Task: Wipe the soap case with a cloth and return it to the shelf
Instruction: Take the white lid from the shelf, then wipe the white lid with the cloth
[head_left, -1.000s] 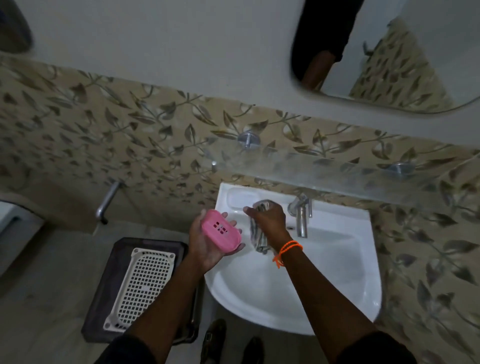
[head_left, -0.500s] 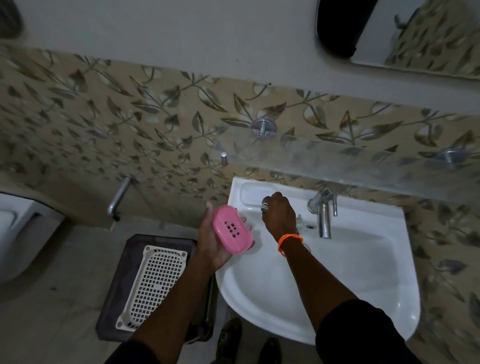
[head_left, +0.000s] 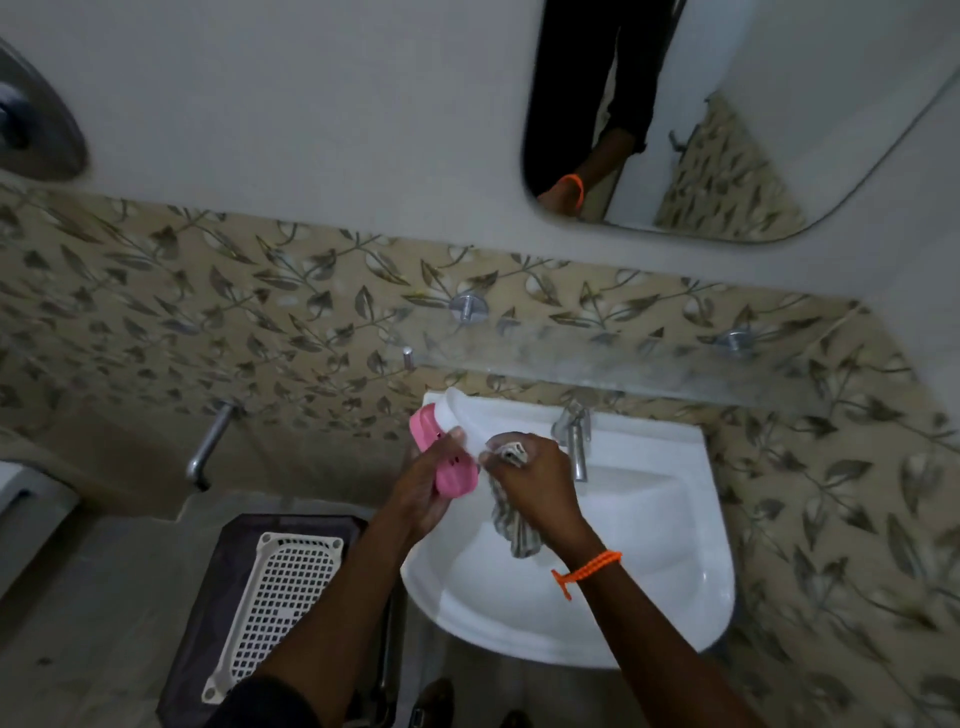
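- Holding the pink soap case (head_left: 443, 457) over the left rim of the white basin (head_left: 649, 545), the left hand (head_left: 423, 493) is gripping it from below, with its fingers (head_left: 451, 436) curling up over the case's near side.
- Clutching the bunched grey cloth (head_left: 511, 512), the right hand (head_left: 535, 483) is sitting just beside the case, fingers wrapped tight around the fabric; a tail of cloth is hanging down into the basin.
- Sitting at the middle of the frame, the case is lying tilted, its long axis running from upper left to lower right, with the upper-left end poking out past the basin's corner; small slots are showing on the face that is turned toward the camera.
- Judging the step: the wipe is about to start, since cloth and case are almost touching but whether they meet is hard to tell.
- Doing it well probably means steadying the case by its edges, sweeping the cloth along the long axis, then turning the case so every face gets covered.
- Waiting above the tap (head_left: 574, 441), the glass shelf (head_left: 649, 371) is sitting against the leaf-patterned tiles, where the case should go afterwards.
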